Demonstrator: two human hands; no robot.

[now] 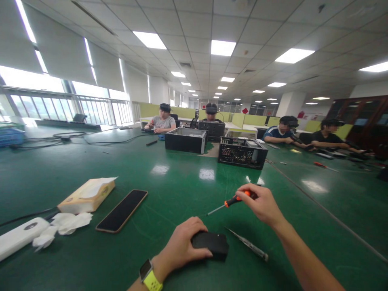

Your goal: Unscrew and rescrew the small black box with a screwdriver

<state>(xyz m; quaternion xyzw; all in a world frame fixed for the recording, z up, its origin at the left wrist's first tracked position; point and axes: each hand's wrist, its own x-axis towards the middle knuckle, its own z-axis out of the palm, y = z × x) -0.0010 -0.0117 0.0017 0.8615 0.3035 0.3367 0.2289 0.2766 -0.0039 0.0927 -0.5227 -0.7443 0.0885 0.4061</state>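
Note:
My left hand [183,244] wraps around a small black box-shaped device [214,244] that rests on the green tabletop; what kind of device it is I cannot make out. Above and to the right, my right hand [263,202] grips a black and orange screwdriver [233,201] by its handle. The screwdriver's thin shaft points left and down, its tip apart from the device. A second, slim screwdriver-like tool [250,244] with a pale, see-through handle lies to the right of the device, below my right hand.
Left of my hands lie a phone [123,210], a tissue pack [87,196], crumpled tissues [68,223] and a white device [22,236]. Farther back stand a black computer case [183,141] and an opened one [241,155]. Several people sit beyond; an orange screwdriver [324,165] lies right.

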